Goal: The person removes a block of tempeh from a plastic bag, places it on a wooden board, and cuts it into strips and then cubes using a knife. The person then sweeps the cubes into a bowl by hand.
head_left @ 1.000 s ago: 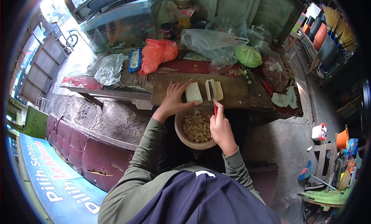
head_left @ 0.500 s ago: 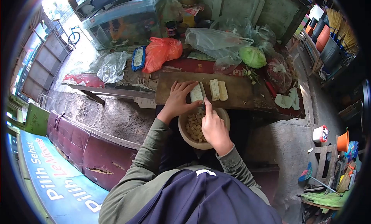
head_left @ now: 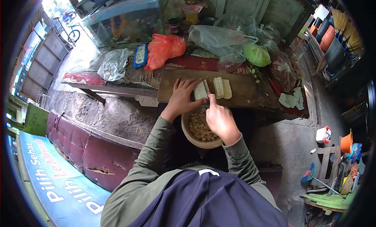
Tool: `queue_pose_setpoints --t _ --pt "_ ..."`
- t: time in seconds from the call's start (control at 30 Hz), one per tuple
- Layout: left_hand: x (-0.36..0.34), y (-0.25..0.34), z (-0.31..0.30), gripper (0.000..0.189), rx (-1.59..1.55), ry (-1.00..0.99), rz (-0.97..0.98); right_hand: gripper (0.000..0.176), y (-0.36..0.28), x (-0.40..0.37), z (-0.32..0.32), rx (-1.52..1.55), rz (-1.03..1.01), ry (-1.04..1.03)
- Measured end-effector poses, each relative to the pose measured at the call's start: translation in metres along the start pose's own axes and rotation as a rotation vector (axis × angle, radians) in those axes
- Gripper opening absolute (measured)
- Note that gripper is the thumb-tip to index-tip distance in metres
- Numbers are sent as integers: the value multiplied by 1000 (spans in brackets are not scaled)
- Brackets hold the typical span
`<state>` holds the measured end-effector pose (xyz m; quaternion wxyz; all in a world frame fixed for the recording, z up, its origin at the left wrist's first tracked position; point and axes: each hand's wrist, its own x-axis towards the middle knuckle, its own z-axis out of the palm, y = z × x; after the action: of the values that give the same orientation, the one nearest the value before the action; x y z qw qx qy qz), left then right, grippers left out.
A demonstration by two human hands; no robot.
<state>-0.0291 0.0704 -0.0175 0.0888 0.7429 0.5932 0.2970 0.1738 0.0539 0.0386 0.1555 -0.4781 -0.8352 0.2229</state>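
Observation:
A pale block that looks like tempeh lies on a wooden cutting board. My left hand presses on its left side, fingers spread along the far end and thumb at the near end. In my right hand is a knife, index finger stretched along it and blade against the block's right side. Its handle is hidden in my grip. Right of the blade stand a few cut slices. Below the board's near edge, a round bowl holds many small cubes.
Behind the board lie a red plastic bag, a blue-edged packet, clear bags and a cabbage. A red-handled item rests at the right. A torn maroon seat stands at the left.
My right hand and the knife have shifted slightly right along the block. My left hand stays pressed on it, and the slices lie as before.

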Motion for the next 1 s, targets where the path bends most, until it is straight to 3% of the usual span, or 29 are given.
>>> queue_pose_setpoints --t 0.17,0.27,0.37,0.53,0.6,0.77,0.83,0.93,1.0 --pt "2 -2 2 78 -7 39 13 44 5 10 -1 -1 -23 -13" --pt "2 1 1 78 -4 22 -3 45 -17 25 -37 237 253 -329" --pt "3 -1 5 80 23 66 15 39 -25 22 -48 220 282 -379" --pt "0 1 5 80 14 55 2 35 -21 16 -42 226 296 -372" --pt "3 1 1 79 20 46 0 47 -10 13 -28 124 165 -306" --pt "1 -2 5 80 7 65 15 47 -2 2 -11 105 123 -216" --pt "1 1 1 79 9 43 6 47 2 1 -2 -9 -16 -68" --pt "1 2 1 79 9 32 3 56 -2 -5 -15 38 84 -187" --pt "1 0 0 79 5 37 1 56 -4 -10 -10 18 73 -153"
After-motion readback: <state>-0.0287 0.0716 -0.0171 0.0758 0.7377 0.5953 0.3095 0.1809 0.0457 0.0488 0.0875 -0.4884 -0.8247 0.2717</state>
